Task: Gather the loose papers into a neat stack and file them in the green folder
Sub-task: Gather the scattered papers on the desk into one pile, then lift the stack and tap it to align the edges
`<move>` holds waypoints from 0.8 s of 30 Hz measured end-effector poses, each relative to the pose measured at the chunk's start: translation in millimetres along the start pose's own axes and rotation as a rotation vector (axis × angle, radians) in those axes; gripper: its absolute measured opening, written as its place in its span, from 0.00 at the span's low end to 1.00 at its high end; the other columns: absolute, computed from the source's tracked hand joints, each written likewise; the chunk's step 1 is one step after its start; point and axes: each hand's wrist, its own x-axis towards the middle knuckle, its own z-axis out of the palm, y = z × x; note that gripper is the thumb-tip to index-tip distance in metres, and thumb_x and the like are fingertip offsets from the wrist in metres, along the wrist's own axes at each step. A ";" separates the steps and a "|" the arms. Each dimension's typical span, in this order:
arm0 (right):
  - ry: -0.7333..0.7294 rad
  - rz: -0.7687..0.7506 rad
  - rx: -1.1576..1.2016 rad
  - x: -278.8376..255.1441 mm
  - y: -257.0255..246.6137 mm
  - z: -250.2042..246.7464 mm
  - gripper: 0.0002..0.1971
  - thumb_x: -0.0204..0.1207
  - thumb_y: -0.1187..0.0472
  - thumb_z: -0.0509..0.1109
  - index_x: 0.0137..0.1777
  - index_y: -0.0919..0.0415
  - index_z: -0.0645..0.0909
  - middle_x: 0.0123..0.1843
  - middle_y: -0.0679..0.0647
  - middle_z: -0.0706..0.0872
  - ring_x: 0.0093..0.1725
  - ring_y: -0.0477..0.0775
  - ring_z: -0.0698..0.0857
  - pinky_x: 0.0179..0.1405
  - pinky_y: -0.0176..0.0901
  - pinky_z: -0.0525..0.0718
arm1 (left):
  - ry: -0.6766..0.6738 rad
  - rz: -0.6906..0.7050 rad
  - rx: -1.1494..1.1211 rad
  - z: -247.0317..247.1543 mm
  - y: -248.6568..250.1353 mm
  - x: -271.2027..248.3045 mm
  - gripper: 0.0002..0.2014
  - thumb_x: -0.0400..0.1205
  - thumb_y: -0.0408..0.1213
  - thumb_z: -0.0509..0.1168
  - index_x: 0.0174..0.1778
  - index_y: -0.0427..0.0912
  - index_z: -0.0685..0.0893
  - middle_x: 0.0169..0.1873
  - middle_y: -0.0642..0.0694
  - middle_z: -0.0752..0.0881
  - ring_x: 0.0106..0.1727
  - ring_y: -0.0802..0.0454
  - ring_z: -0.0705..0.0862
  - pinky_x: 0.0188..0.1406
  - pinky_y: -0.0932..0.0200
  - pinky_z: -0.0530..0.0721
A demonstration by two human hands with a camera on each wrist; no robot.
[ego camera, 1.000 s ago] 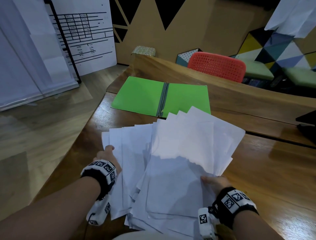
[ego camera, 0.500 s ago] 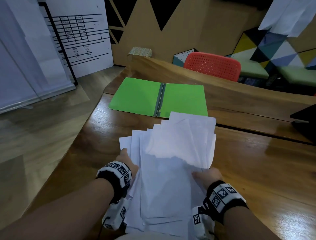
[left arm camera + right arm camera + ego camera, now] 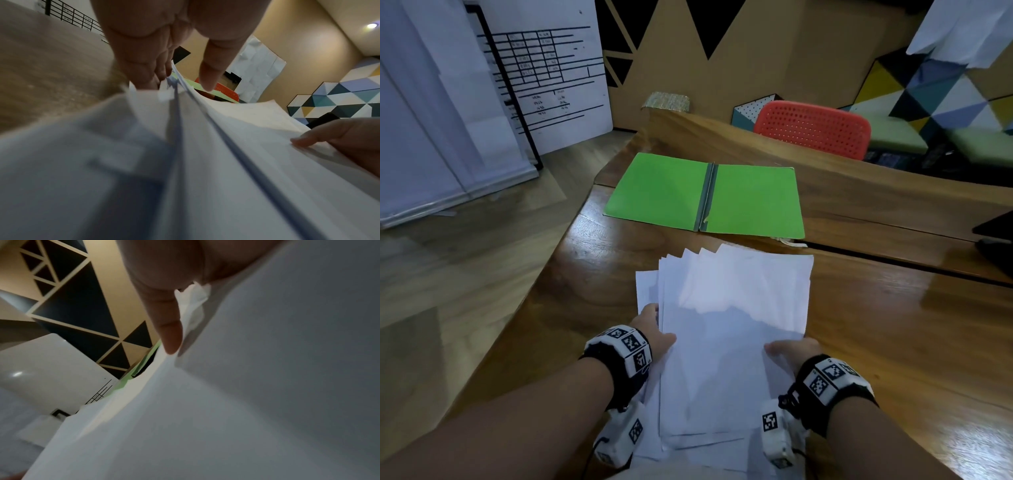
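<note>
A loose stack of white papers (image 3: pixel 732 308) lies fanned on the wooden table (image 3: pixel 893 342), its far corners uneven. My left hand (image 3: pixel 654 329) holds the stack's left edge, thumb on top and fingers (image 3: pixel 144 69) beneath the sheets. My right hand (image 3: pixel 787 349) holds the right edge, its thumb (image 3: pixel 164 321) pressed on the top sheet and its fingers hidden below. The green folder (image 3: pixel 664 192) lies open and flat just beyond the papers. The papers (image 3: pixel 226 146) fill both wrist views.
A red perforated chair back (image 3: pixel 811 128) stands behind the table's far side. A dark object (image 3: pixel 996 233) sits at the right edge of the table. The table's left edge (image 3: pixel 544 274) drops to a wood floor; a white board (image 3: pixel 544 68) stands at the left.
Both hands have moved inward and squeezed the spread sheets into a narrower stack. The papers no longer overlap the folder's near edge.
</note>
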 end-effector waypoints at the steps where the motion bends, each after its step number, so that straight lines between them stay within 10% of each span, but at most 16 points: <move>1: -0.028 0.016 -0.009 -1.7 0.2 2.8 0.36 0.64 0.66 0.79 0.71 0.76 0.68 0.66 0.70 0.80 0.65 0.71 0.80 0.60 0.53 0.80 | 0.005 0.004 -0.018 0.3 -0.2 -0.8 0.31 0.74 0.38 0.66 0.73 0.42 0.65 0.64 0.43 0.82 0.62 0.45 0.82 0.63 0.53 0.80; 8: -0.163 -0.153 0.037 -17.4 -13.2 -4.5 0.05 0.66 0.78 0.75 0.40 0.74 0.83 0.35 0.65 0.87 0.34 0.61 0.86 0.37 0.46 0.84 | 0.025 -0.065 -0.241 -6.8 -12.9 0.1 0.49 0.65 0.45 0.78 0.78 0.43 0.58 0.70 0.42 0.77 0.68 0.44 0.79 0.69 0.50 0.77; 12: -0.298 -0.290 0.203 -35.4 -24.4 -30.0 0.04 0.67 0.78 0.74 0.35 0.71 0.87 0.39 0.67 0.90 0.35 0.60 0.89 0.47 0.52 0.87 | 0.078 -0.033 -0.527 -21.7 -15.5 -1.4 0.65 0.42 0.55 0.84 0.75 0.39 0.62 0.65 0.44 0.81 0.62 0.45 0.82 0.63 0.50 0.81; 15: -0.304 -0.450 0.270 -48.1 -40.1 -43.4 0.09 0.60 0.71 0.81 0.37 0.61 0.88 0.39 0.53 0.92 0.44 0.52 0.90 0.48 0.40 0.87 | 0.021 0.100 -0.663 -33.8 8.7 -13.1 0.26 0.66 0.32 0.78 0.57 0.35 0.76 0.38 0.47 0.87 0.37 0.54 0.86 0.29 0.72 0.83; 17: -0.252 -0.503 0.328 -54.5 -49.5 -44.3 0.16 0.60 0.69 0.82 0.48 0.63 0.86 0.48 0.56 0.91 0.52 0.58 0.89 0.61 0.50 0.84 | 0.032 0.214 -0.740 -42.0 33.1 -22.1 0.10 0.73 0.21 0.68 0.48 0.33 0.79 0.20 0.52 0.87 0.27 0.54 0.85 0.18 0.72 0.80; 24: -0.071 -0.709 0.611 -85.0 -72.5 -23.8 0.13 0.71 0.75 0.71 0.53 0.63 0.83 0.36 0.45 0.92 0.38 0.47 0.90 0.41 0.42 0.89 | 0.182 0.498 -0.836 -59.4 86.4 -49.8 0.07 0.69 0.25 0.73 0.36 0.41 0.84 0.20 0.54 0.88 0.26 0.57 0.86 0.30 0.64 0.86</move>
